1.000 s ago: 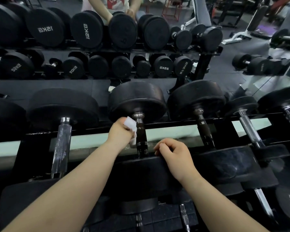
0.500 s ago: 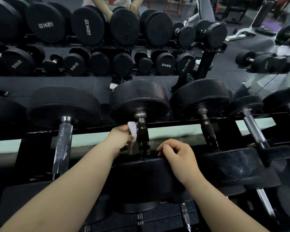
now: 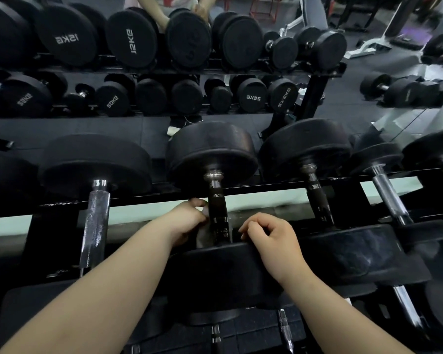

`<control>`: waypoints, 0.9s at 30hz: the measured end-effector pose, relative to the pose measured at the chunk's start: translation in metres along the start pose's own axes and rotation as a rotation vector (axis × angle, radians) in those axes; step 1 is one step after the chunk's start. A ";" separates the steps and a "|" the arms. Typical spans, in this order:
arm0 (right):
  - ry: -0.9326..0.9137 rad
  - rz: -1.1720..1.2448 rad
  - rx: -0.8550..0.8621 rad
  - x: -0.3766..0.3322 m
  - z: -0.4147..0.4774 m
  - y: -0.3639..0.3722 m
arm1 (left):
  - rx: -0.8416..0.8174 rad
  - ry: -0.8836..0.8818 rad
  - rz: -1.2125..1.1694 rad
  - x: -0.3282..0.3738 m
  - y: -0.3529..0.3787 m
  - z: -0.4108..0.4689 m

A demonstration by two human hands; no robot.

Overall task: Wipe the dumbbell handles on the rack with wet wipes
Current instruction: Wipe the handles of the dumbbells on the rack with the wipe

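Note:
A big black dumbbell lies on the rack's top tier, its dark handle [image 3: 218, 208] running away from me between two rubber heads. My left hand [image 3: 187, 222] holds a white wet wipe [image 3: 205, 236] against the left side of that handle, near its lower end. My right hand [image 3: 271, 236] rests with curled fingers on the rim of the near head [image 3: 230, 272], just right of the handle. The wipe is mostly hidden behind my left hand.
More dumbbells lie alongside: a chrome handle [image 3: 95, 226] to the left, a dark handle [image 3: 319, 200] and a chrome handle [image 3: 389, 198] to the right. A mirror behind the black rack rail [image 3: 266, 187] reflects the racks and a standing person [image 3: 179, 11].
My left hand slid the wipe down the handle, from just under the far head to near the near head. My right hand stayed on the near head.

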State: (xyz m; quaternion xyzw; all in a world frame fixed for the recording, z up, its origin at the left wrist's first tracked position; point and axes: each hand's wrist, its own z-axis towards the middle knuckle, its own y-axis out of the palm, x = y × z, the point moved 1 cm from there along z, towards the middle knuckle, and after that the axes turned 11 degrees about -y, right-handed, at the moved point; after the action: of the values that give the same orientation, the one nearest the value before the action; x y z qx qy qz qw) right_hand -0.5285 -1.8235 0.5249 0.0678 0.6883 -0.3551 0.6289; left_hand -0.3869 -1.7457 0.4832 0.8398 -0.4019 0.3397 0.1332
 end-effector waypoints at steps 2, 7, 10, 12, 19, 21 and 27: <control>-0.003 0.000 0.003 0.000 0.000 0.000 | 0.032 0.017 -0.120 0.005 0.000 0.002; 0.007 0.000 0.021 0.000 -0.001 0.001 | -0.009 0.020 0.070 0.005 -0.006 0.008; 0.011 -0.010 0.006 -0.001 0.000 0.000 | -0.068 -0.019 0.380 0.001 -0.009 -0.001; 0.014 -0.009 0.005 -0.001 0.000 0.000 | -0.022 0.013 0.338 -0.002 -0.007 -0.003; -0.009 0.037 0.071 0.000 0.000 0.002 | 0.240 0.277 -0.124 0.008 -0.025 -0.032; -0.033 0.044 0.078 -0.002 0.000 0.003 | 0.156 0.342 -0.173 0.014 -0.026 -0.055; 0.062 0.465 -0.063 -0.018 0.000 -0.024 | -0.008 0.492 -0.236 0.016 0.006 -0.113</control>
State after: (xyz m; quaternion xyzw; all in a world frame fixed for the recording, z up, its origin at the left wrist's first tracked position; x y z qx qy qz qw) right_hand -0.5383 -1.8352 0.5508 0.2155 0.6838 -0.1770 0.6743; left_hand -0.4363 -1.7030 0.5768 0.7725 -0.2580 0.5140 0.2691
